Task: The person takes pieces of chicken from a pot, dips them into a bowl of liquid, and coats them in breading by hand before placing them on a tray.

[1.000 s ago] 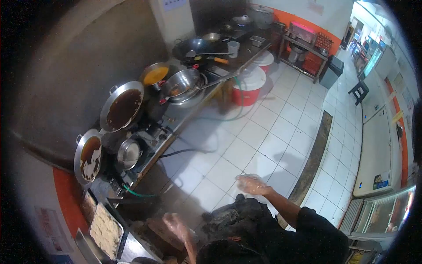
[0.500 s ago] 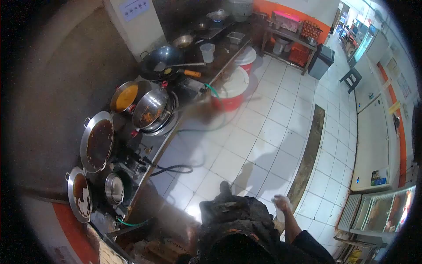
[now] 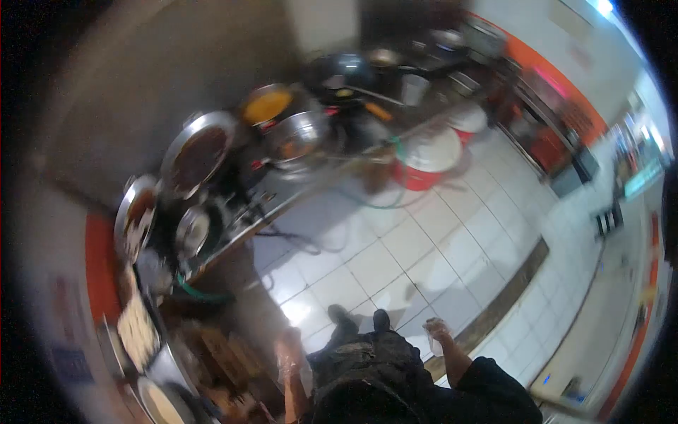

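My left hand (image 3: 288, 357) hangs beside my body at the lower middle, in a thin clear plastic glove. It is smeared by motion and its fingers do not show clearly. On the other side, my right hand (image 3: 439, 333) is held out over the tiled floor, also in a clear glove. Its fingers look bent but are blurred, and I can make out nothing in them. Neither hand touches the counter. Left of my left hand are brown cardboard boxes (image 3: 224, 357) and a tray with a pale content (image 3: 138, 332).
Along the wall runs a cooking counter with a pan of dark liquid (image 3: 201, 159), a pan of orange liquid (image 3: 268, 107), a steel pot (image 3: 300, 134) and a black wok (image 3: 342, 71). Red-and-white buckets (image 3: 431, 152) stand beside it. A green hose (image 3: 381, 206) loops over the floor.
My view has swung left, so the counter appears shifted right. My left hand and the tray at lower left have come into clearer view. My right hand remains out at my side.
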Demonstrator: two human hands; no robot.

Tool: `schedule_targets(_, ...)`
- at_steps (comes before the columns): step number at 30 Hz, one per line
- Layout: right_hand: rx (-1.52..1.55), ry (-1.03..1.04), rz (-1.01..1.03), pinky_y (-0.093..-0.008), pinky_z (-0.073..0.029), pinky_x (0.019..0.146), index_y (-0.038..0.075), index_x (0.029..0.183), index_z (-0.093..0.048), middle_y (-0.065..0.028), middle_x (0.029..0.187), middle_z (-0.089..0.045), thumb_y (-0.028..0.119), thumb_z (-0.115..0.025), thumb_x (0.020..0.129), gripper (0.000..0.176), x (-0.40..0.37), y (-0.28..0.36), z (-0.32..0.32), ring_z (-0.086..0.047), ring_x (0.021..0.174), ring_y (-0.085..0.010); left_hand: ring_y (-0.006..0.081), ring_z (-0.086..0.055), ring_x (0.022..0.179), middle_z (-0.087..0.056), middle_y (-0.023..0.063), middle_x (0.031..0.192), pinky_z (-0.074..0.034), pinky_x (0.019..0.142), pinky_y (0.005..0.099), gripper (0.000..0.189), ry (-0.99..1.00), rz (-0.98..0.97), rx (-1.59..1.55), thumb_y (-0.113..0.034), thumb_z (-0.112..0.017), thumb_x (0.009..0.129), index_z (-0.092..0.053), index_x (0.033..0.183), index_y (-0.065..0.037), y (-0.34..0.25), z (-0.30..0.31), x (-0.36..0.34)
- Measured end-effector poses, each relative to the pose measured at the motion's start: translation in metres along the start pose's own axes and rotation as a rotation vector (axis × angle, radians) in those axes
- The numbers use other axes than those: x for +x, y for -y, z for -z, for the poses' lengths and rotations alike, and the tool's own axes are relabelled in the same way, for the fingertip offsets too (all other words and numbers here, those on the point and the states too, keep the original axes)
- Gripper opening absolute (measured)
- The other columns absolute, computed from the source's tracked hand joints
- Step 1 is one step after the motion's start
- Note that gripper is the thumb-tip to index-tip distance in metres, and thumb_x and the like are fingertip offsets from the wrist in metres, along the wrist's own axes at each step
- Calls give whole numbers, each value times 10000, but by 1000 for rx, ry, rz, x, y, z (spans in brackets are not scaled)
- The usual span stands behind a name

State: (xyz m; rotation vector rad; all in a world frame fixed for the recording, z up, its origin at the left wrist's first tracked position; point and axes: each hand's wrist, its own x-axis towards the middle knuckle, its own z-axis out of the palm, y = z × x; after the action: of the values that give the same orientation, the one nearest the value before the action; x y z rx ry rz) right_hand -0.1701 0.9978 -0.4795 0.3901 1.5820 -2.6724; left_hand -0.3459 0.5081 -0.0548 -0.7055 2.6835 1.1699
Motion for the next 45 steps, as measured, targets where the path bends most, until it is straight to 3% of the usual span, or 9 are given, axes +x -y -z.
schedule_targets(2,-929,82,188,-436,-522,873,79,969,-727,-149,932,-695,206,-651,853,188,55,102,-54,-670,970,-332,299,-660,940,-699,200,954,-513,854,455,359,-116,200,-49,-329,-634,960,-677,1040,19,31,14,-31)
schedule_targets(6,-1240,264,-293,-404,-547,733,79,1016,-730,-123,974,-719,197,-640,884,199,172,113,-102,-696,859,-291,398,-667,1077,-701,258,1114,-505,931,471,451,-354,432,-119,-391,-567,971,-703,1116,14,90,40,-105)
schedule_targets(8,-1052,395,-538,-354,-548,625,88,1115,-699,-97,976,-721,234,-633,944,234,162,186,-233,-700,780,-228,392,-652,1099,-692,242,1162,-494,955,458,461,-475,509,-121,-398,-542,991,-690,1155,6,108,53,-139)
schedule_targets(15,-1216,560,-529,-350,-555,658,27,1233,-622,-97,985,-708,348,-621,996,400,153,107,-460,-691,797,-211,355,-671,1015,-705,216,1099,-504,899,430,409,-785,690,-580,-393,-585,996,-677,1151,-26,207,126,-232)
schedule_targets(21,-1231,1505,208,-377,-498,1003,-27,1346,-585,-158,1248,-679,358,-594,1021,504,35,25,-744,-651,1133,-255,229,-666,925,-707,92,991,-530,867,387,299,-1219,764,-640,-355,-627,998,-686,1089,-76,297,182,-312)
schedule_targets(24,-924,1618,36,-341,-474,1034,-38,1313,-606,-141,1274,-660,177,-635,1003,379,-84,44,-880,-623,1167,-224,139,-622,861,-685,41,937,-508,784,310,219,-1507,732,-755,-240,-660,999,-663,1018,-22,328,209,-338)
schedule_targets(35,-822,1980,-29,-376,-465,1063,10,1342,-620,-144,1278,-670,169,-670,987,392,-224,-24,-1102,-616,1186,-229,120,-576,859,-633,11,909,-487,803,305,238,-2271,888,-789,-248,-627,1018,-657,1012,-12,342,342,-380)
schedule_targets(41,-868,2171,175,-337,-465,1030,-16,1342,-600,-113,1227,-678,134,-623,1015,361,-271,-37,-1184,-626,1143,-197,273,-695,972,-723,122,1064,-529,883,369,253,-1535,1459,90,-138,-677,885,-688,1129,-75,390,373,-478)
schedule_targets(45,-679,2303,136,-339,-468,1033,-4,1318,-623,-117,1231,-679,106,-626,1006,331,-313,-33,-1206,-636,1134,-203,324,-692,993,-732,129,1044,-549,877,421,238,-925,1530,43,-141,-682,841,-723,1072,-98,424,365,-520)
